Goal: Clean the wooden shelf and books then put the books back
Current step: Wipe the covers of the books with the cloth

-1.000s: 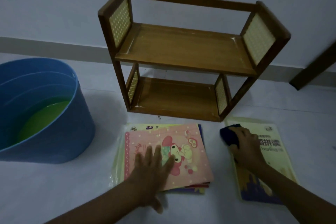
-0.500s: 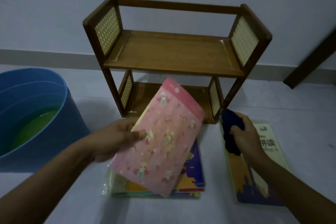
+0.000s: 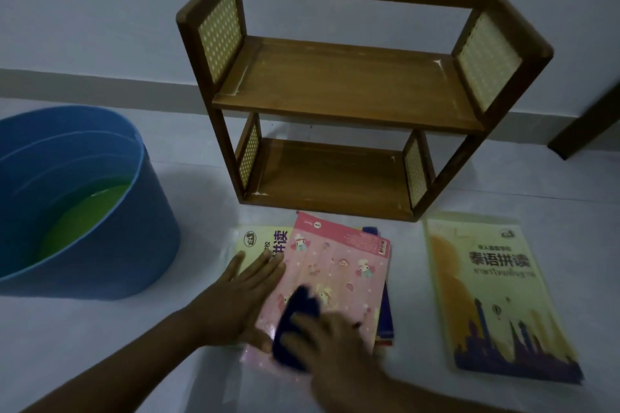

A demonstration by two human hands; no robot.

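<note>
A two-tier wooden shelf (image 3: 345, 94) stands on the floor against the wall, both boards bare. In front of it lies a stack of books with a pink book (image 3: 339, 265) on top, back cover up. My left hand (image 3: 241, 298) lies flat on the pink book's left edge, fingers spread. My right hand (image 3: 332, 342) presses a dark blue cloth (image 3: 295, 322) onto the pink cover. A yellow book (image 3: 261, 241) peeks out beneath the pink one. Another yellow book (image 3: 486, 295) lies alone to the right.
A blue tub (image 3: 134, 245) holding greenish water stands at the left, close to the book stack. A dark wooden door frame (image 3: 587, 124) shows at the right edge. The floor is pale tile and a skirting board runs along the wall.
The pink book was lifted, flipped over and laid back on the stack. My right hand moved the cloth from the right-hand yellow book onto the pink cover.
</note>
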